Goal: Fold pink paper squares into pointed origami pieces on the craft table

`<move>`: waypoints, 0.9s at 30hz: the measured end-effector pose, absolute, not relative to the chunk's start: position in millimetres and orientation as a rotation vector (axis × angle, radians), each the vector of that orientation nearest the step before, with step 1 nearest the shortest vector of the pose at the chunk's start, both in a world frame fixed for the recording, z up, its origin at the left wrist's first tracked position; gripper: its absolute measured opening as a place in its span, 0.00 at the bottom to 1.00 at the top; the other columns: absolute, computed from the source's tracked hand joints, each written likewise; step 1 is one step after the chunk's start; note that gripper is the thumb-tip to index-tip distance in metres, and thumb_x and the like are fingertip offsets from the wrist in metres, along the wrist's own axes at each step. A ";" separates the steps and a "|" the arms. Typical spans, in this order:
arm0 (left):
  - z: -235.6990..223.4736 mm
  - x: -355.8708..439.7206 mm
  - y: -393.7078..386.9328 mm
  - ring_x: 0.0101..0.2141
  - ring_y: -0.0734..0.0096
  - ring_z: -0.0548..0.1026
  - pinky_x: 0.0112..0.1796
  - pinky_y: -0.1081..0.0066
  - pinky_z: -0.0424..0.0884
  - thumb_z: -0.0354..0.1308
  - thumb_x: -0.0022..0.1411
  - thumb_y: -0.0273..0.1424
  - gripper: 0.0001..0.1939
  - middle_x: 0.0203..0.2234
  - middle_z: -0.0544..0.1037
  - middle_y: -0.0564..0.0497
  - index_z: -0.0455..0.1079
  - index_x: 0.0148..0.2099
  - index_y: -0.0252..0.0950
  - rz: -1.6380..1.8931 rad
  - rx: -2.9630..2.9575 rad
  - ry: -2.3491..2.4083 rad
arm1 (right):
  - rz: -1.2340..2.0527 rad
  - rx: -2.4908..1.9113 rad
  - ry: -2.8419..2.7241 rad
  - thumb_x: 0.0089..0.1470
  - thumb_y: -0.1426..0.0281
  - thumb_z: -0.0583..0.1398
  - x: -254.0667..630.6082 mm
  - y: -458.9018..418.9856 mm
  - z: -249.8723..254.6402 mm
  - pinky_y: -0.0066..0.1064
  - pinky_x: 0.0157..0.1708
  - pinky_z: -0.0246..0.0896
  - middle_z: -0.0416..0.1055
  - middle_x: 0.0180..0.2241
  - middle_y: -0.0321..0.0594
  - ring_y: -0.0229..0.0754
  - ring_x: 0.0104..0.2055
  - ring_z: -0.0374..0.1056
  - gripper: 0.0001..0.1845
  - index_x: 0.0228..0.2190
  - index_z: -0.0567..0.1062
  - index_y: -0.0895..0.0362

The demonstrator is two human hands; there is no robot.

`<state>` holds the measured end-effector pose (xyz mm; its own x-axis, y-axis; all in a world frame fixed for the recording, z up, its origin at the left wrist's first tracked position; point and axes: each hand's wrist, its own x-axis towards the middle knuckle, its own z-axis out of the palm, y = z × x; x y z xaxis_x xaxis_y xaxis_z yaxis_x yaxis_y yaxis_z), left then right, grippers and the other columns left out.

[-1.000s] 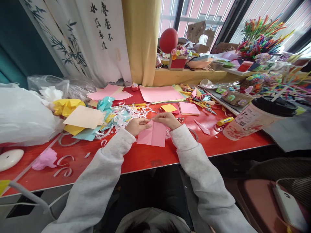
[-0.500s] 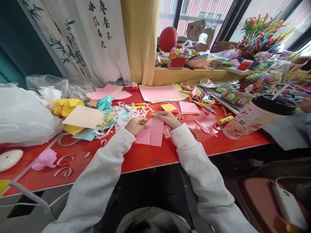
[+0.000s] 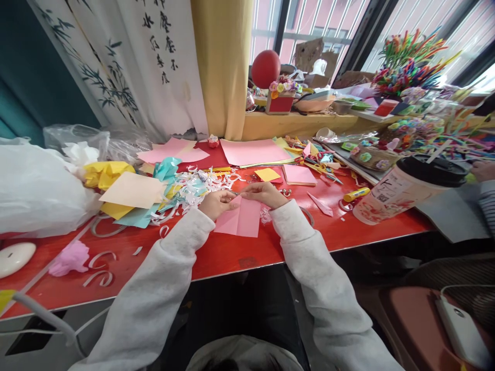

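A pink sheet of paper (image 3: 247,220) with a crease down its middle lies at the front of the red table, under my hands. My left hand (image 3: 218,204) pinches its far left part, thumb on top. At the far edge my right hand (image 3: 266,194) has its fingers closed on the same paper, the fingertips close to those of the left. Beyond the hands are a yellow paper square (image 3: 266,174) and a stack of pink squares (image 3: 299,175). Right of my right hand lies a folded pink paper piece (image 3: 320,204).
White paper shreds (image 3: 197,185) and coloured sheets lie to the left, beside a white plastic bag (image 3: 42,190). A large lidded cup (image 3: 402,190) stands near the right front edge, with a yellow glue stick or marker (image 3: 356,194) beside it. Another person's hand (image 3: 483,170) shows at far right.
The fingers of both hands have shifted slightly along the paper's far edge, and the near part of the sheet lies a little flatter. The whole view has tilted a bit.
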<state>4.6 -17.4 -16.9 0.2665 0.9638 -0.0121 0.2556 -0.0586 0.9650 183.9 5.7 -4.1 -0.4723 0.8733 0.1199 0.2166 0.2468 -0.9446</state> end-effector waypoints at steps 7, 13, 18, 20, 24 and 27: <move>-15.1 4.6 -18.2 0.27 0.73 0.71 0.32 0.70 0.66 0.64 0.37 0.33 0.16 0.24 0.73 0.52 0.67 0.32 0.32 0.862 1.511 1.118 | 1.228 -1.013 -1.962 0.43 0.60 0.58 183.1 7.0 -10.5 0.27 0.29 0.56 0.71 0.28 0.41 0.35 0.29 0.63 0.19 0.30 0.75 0.63; -14.0 5.9 -19.8 0.24 0.74 0.70 0.28 0.71 0.65 0.64 0.36 0.34 0.19 0.21 0.72 0.53 0.66 0.33 0.32 0.847 1.468 1.183 | 1.080 -1.068 -1.938 0.42 0.62 0.59 180.5 8.6 -11.0 0.27 0.30 0.57 0.72 0.28 0.42 0.37 0.29 0.64 0.17 0.28 0.75 0.64; -10.8 6.0 -21.8 0.24 0.73 0.70 0.28 0.72 0.65 0.64 0.37 0.35 0.17 0.21 0.72 0.53 0.67 0.30 0.32 0.780 1.474 1.163 | 1.028 -1.053 -2.026 0.43 0.63 0.58 178.8 8.4 -11.8 0.28 0.31 0.57 0.72 0.28 0.41 0.38 0.30 0.64 0.15 0.28 0.75 0.63; -9.3 5.6 -22.0 0.22 0.75 0.68 0.26 0.73 0.64 0.62 0.40 0.37 0.14 0.20 0.71 0.53 0.68 0.28 0.32 0.771 1.498 1.182 | 1.012 -1.041 -2.037 0.43 0.64 0.58 178.4 8.4 -12.9 0.29 0.32 0.57 0.72 0.28 0.41 0.38 0.31 0.64 0.15 0.28 0.76 0.63; -9.7 4.3 -20.2 0.21 0.77 0.66 0.25 0.74 0.62 0.61 0.41 0.38 0.14 0.20 0.71 0.53 0.69 0.28 0.31 0.782 1.485 1.193 | 1.028 -1.016 -2.034 0.43 0.63 0.58 177.9 7.7 -12.8 0.29 0.32 0.58 0.72 0.27 0.40 0.37 0.30 0.64 0.15 0.28 0.76 0.62; -12.3 3.1 -18.1 0.20 0.77 0.66 0.25 0.74 0.61 0.61 0.40 0.39 0.15 0.19 0.71 0.53 0.70 0.28 0.31 0.815 1.537 1.231 | 1.061 -1.019 -2.010 0.43 0.63 0.58 176.9 6.4 -11.0 0.29 0.33 0.58 0.72 0.28 0.40 0.37 0.31 0.65 0.15 0.29 0.76 0.62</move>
<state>3.1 -18.1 -12.3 0.2652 0.9619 -0.0669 0.3144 -0.0207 0.9491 176.9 6.4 -11.0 -0.4952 0.8508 0.1759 0.3350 0.3738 -0.8649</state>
